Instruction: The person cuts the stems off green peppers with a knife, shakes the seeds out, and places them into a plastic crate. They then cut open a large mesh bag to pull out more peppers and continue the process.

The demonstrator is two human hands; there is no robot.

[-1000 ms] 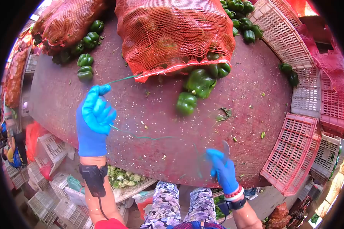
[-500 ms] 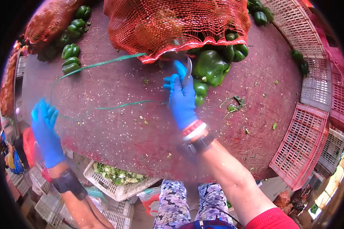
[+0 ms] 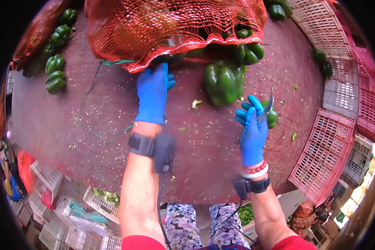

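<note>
Your left hand point(image 3: 153, 95), in a blue glove, reaches far across the table point(image 3: 112, 146) to the open mouth of the red net sack point(image 3: 171, 25). Its fingers are together and lie flat, with the tips right at the sack's hem, but you cannot tell if they are pinching the net. A thin green string point(image 3: 87, 121) runs from the hem down the table in a loose loop on the left side of that hand. Your right hand point(image 3: 252, 129), also in a blue glove, is nearer to you, toward the right edge of the table. It is closed around a small knife point(image 3: 266, 109). The knife sticks out of the top of the hand, and its long blade points up and away from you, leaning a little to the right. Right behind the blade lies a small green pepper point(image 3: 273, 116). A big green pepper point(image 3: 224, 82) lies just outside the sack's mouth, between your two hands and a bit farther away. More peppers point(image 3: 55, 75) lie near the far left corner. Pink crates point(image 3: 325, 158) stand past the right edge.
</note>
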